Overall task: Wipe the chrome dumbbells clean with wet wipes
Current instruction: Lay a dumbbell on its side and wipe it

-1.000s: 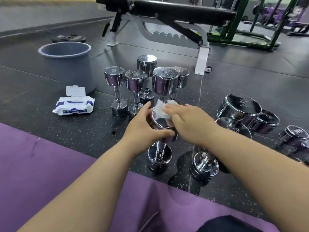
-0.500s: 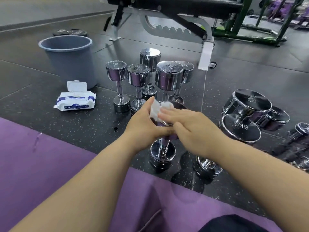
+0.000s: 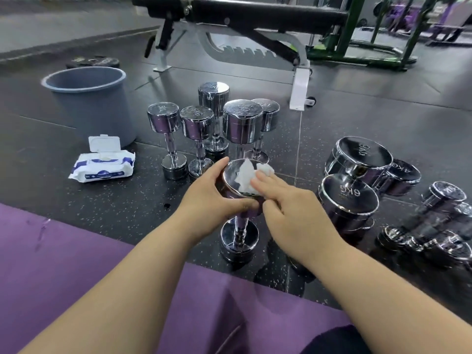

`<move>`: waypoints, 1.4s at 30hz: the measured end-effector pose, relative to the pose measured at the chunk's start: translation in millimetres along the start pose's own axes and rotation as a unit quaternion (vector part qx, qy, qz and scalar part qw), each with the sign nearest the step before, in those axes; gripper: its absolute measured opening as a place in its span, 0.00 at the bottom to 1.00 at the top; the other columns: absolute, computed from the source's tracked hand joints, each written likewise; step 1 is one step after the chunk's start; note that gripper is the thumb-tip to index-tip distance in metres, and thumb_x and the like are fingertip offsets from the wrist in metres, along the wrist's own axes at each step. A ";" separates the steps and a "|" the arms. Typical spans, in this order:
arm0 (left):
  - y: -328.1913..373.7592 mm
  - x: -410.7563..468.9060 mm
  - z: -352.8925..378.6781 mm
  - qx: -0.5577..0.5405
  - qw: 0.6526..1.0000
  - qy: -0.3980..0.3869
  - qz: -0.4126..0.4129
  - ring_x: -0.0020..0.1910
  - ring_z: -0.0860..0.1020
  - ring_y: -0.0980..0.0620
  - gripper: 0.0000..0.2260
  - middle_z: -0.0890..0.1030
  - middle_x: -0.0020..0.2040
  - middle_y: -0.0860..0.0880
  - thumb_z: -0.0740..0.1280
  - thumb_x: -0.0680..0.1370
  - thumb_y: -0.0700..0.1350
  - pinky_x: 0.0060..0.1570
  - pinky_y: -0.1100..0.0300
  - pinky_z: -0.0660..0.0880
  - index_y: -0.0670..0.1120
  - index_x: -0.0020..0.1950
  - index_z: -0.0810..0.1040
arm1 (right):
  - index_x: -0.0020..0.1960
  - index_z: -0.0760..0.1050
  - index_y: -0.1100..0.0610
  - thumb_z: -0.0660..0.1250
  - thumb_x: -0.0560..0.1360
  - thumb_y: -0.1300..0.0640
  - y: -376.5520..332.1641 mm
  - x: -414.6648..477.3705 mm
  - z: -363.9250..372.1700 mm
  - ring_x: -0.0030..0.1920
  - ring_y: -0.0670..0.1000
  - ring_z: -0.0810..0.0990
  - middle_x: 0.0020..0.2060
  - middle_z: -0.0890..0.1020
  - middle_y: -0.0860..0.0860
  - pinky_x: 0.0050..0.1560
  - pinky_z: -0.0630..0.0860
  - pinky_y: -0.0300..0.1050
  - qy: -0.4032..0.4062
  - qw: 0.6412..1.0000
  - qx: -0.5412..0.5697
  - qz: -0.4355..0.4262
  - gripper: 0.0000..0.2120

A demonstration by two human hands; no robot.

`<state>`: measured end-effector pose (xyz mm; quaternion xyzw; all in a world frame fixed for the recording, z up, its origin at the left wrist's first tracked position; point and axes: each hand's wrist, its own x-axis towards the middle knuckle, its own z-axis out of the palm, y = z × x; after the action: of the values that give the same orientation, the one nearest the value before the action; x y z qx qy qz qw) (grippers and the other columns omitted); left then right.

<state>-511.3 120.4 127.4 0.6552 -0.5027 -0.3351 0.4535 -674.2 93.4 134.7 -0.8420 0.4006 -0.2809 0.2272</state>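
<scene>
Head view: upright dumbbells (image 3: 204, 123) crowd behind held dumbbell (image 3: 238, 208).

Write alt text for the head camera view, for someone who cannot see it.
A person's right hand presses a white wet wipe onto the top of an upright chrome dumbbell while the left hand steadies its head. More dumbbells, an open wipe pack and a grey bucket sit on the dark gym floor.

My left hand (image 3: 212, 198) and right hand (image 3: 293, 215) are bare — no gloves, no sleeves; dark clothing (image 3: 337, 341) shows at five o'clock.
</scene>
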 end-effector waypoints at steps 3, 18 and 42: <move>8.6 -5.5 -1.0 -0.013 0.999 -0.025 0.014 0.52 0.77 0.71 0.41 0.74 0.65 0.62 0.81 0.64 0.46 0.55 0.71 0.74 0.62 0.72 0.68 | 0.59 0.83 0.54 0.65 0.73 0.68 -2.8 1.6 10.4 0.65 0.43 0.75 0.59 0.82 0.45 0.66 0.64 0.31 0.132 0.988 0.042 0.062 0.18; 46.9 6.1 13.4 -0.198 0.969 0.150 0.011 0.28 0.74 0.55 0.06 0.77 0.30 0.55 0.69 0.78 0.43 0.32 0.58 0.75 0.46 0.41 0.78 | 0.41 0.76 0.59 0.72 0.74 0.63 -3.2 27.0 -15.6 0.26 0.44 0.73 0.28 0.78 0.50 0.26 0.71 0.34 0.131 0.792 0.548 0.236 0.06; 51.5 10.4 6.8 -0.222 0.974 -0.012 -0.038 0.38 0.81 0.49 0.20 0.84 0.43 0.47 0.76 0.69 0.51 0.40 0.58 0.79 0.43 0.55 0.78 | 0.41 0.79 0.60 0.72 0.72 0.67 -11.7 31.1 -21.6 0.24 0.39 0.72 0.29 0.80 0.48 0.24 0.66 0.30 0.088 0.852 0.469 0.218 0.04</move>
<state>-532.8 104.3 173.1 0.5525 -0.3956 -0.4633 0.5688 -665.6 71.8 166.8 -0.4987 0.4127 -0.4513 0.6142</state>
